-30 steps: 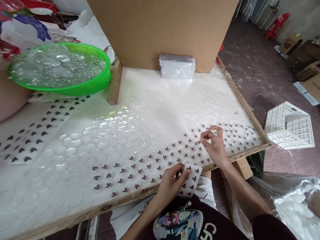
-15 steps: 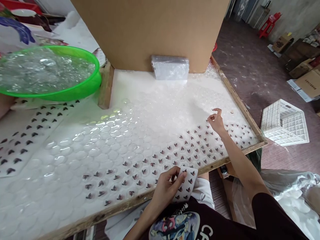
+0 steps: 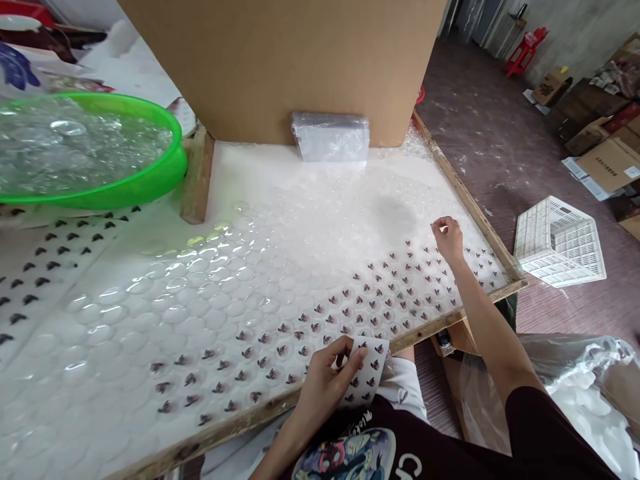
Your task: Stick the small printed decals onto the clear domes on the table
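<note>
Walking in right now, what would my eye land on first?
Probably the bright green basin at the left, full of clear plastic pieces, and the big brown cardboard standing at the table's far side. Then the rows of small dark prints along its near edge, where the left hand pinches a printed sheet and the right hand reaches out toward the right side.

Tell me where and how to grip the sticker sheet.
Probably pinch the sticker sheet by its right edge, coming from the right: that edge sticks out uncovered, while the left hand covers part of its left side. It looks thin and flat, so thumb and fingertip should suit.
</note>
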Tool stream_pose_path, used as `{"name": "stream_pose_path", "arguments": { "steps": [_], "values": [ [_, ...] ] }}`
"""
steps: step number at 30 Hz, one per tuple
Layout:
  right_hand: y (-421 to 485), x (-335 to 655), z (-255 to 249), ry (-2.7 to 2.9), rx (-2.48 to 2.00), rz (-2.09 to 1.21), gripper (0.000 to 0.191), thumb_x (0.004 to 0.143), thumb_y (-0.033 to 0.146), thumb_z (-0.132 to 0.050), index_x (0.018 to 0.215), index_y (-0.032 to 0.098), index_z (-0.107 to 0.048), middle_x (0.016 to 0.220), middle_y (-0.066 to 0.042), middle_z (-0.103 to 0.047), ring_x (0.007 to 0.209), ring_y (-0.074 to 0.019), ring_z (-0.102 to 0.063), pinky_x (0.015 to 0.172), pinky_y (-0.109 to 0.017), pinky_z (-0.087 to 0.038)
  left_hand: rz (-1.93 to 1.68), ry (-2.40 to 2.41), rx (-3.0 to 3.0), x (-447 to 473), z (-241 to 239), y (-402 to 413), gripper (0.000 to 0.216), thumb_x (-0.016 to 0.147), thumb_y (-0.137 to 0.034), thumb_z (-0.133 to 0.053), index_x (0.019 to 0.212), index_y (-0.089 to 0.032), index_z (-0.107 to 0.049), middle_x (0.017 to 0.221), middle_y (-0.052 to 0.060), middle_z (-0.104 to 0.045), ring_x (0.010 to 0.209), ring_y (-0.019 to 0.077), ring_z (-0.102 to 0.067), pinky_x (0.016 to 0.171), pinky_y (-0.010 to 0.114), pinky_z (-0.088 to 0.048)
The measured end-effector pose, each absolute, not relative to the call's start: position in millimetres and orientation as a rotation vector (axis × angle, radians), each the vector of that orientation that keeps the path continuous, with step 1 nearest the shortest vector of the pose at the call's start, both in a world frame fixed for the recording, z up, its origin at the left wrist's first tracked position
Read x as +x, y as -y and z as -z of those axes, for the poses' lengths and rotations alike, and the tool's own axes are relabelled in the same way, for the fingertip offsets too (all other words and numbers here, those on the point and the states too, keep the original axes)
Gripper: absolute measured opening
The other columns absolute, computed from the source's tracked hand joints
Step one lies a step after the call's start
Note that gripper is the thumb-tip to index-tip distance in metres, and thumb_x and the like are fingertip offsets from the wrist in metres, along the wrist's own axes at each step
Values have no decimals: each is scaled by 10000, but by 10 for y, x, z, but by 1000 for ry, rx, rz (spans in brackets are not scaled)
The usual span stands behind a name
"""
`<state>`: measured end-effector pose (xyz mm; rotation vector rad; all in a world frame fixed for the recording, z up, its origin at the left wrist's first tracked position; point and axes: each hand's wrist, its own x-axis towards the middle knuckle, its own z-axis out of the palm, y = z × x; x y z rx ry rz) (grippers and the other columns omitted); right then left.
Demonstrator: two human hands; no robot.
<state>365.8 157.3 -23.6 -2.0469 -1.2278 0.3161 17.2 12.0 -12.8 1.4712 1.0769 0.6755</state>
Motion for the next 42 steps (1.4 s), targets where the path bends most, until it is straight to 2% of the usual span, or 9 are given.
{"name": "stream_pose_path", "arguments": {
  "steps": [4,8,12,20,24,29,33,36,42],
  "values": [
    [-1552,3880,205,1184,-2112,-558,130,784,269,-568,802,172,-652,798,-50,-674,680,-158,-567,622,-269,-447,-659,-1067,1466,188,115,-118,357,897,-417,-534,628,-198,-451,587,-38,-426,575,124,-404,561,234,-327],
    [-1557,3896,270,1197,-2149,-649,129,752,269,-598,761,167,-676,710,-24,-668,591,-133,-544,546,-244,-417,-652,-1068,1480,197,113,-109,353,895,-416,-530,626,-196,-469,585,-34,-449,578,128,-418,571,238,-335],
    [-1619,3833,324,1238,-2204,-640,107,744,245,-585,742,176,-667,716,-16,-678,617,-140,-579,588,-250,-441,-655,-1085,1474,202,111,-108,353,890,-413,-538,621,-194,-475,584,-34,-455,580,128,-423,573,237,-338],
    [-1666,3695,305,1387,-2341,-465,87,740,177,-623,806,203,-573,687,7,-617,769,-198,-598,870,-361,-418,-689,-1082,1472,205,88,-114,345,886,-392,-545,610,-192,-490,578,-33,-469,576,127,-434,571,233,-344],
    [-1644,3681,222,1423,-2353,-447,56,750,186,-619,753,208,-567,662,13,-586,734,-193,-571,864,-364,-405,-704,-1076,1478,184,104,-108,340,886,-389,-545,614,-190,-505,579,-30,-486,582,129,-448,575,235,-349],
    [-1390,3432,22,1423,-2240,-444,121,866,238,-506,842,193,-616,880,-50,-661,769,-175,-577,789,-317,-435,-743,-1096,1444,158,107,-107,336,878,-374,-564,605,-191,-494,574,-34,-476,581,126,-430,573,236,-341],
    [-851,2835,-147,1608,-1756,-1035,247,916,418,-554,965,199,-656,929,-56,-677,828,-181,-605,757,-307,-477,-809,-1147,1334,180,86,-111,339,871,-387,-584,616,-194,-471,586,-42,-436,577,120,-389,558,235,-328],
    [-464,2410,-199,1707,-1477,-1490,288,847,434,-682,1038,219,-662,982,-37,-678,844,-172,-602,755,-303,-485,-845,-1186,1271,196,97,-122,337,861,-404,-608,630,-192,-485,595,-42,-438,582,119,-379,558,234,-324],
    [-277,2190,-87,1619,-1406,-1534,154,872,341,-642,831,193,-651,809,-1,-648,779,-151,-577,721,-272,-451,-866,-1203,1214,200,111,-151,352,849,-420,-635,626,-182,-502,608,-35,-456,603,121,-408,572,228,-347]
  ]
}}
